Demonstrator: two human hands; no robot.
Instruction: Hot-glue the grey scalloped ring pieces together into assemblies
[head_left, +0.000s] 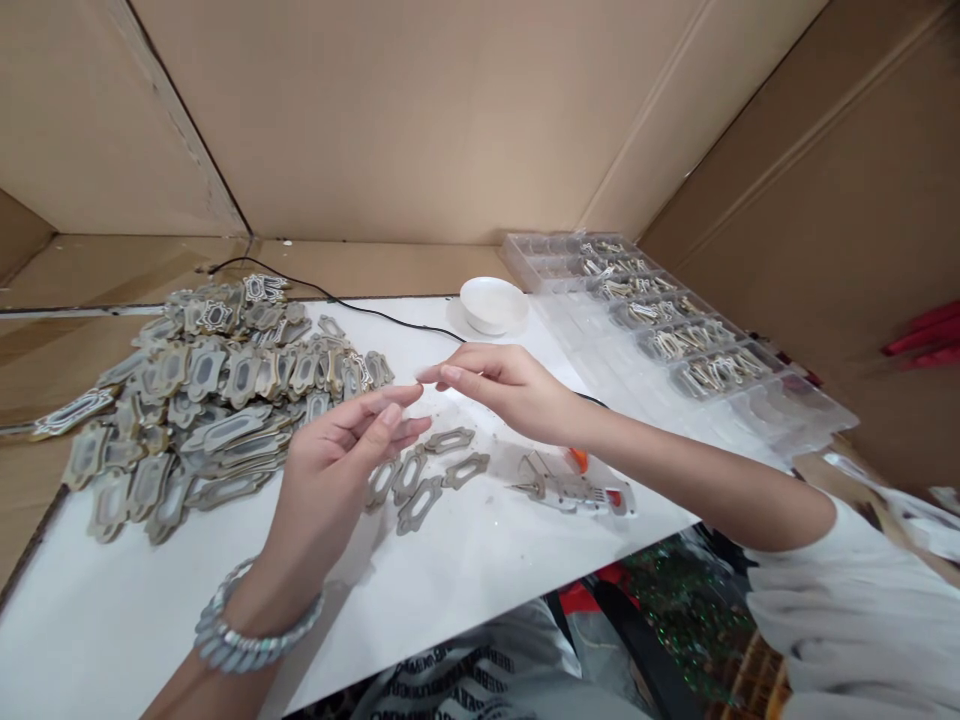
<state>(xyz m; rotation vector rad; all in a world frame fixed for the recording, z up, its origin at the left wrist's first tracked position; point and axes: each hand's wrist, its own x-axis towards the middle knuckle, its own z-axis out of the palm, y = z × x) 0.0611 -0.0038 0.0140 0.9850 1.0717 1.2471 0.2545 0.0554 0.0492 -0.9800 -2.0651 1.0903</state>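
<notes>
My left hand [349,440], with a beaded bracelet [259,630] at the wrist, is raised over the white board with its fingers stretched and apart. Nothing shows between them. The fingertips of my right hand [506,385] are pinched together and meet, or nearly meet, the left index fingertip. Whatever the pinch holds is too small to make out. Below the hands lie several loose ornate label-holder frames [420,505]. To the left is a large heap of similar frames [240,375]. Under my right forearm a glue gun [566,488] with an orange trigger lies on its side.
A white bowl [493,305] stands beyond my hands. At the back right, a clear compartment box [525,262] holds many small metal pieces, its lid folded open. A black cable [345,300] runs across the board [112,620]. Cardboard walls [420,120] close off the back and sides.
</notes>
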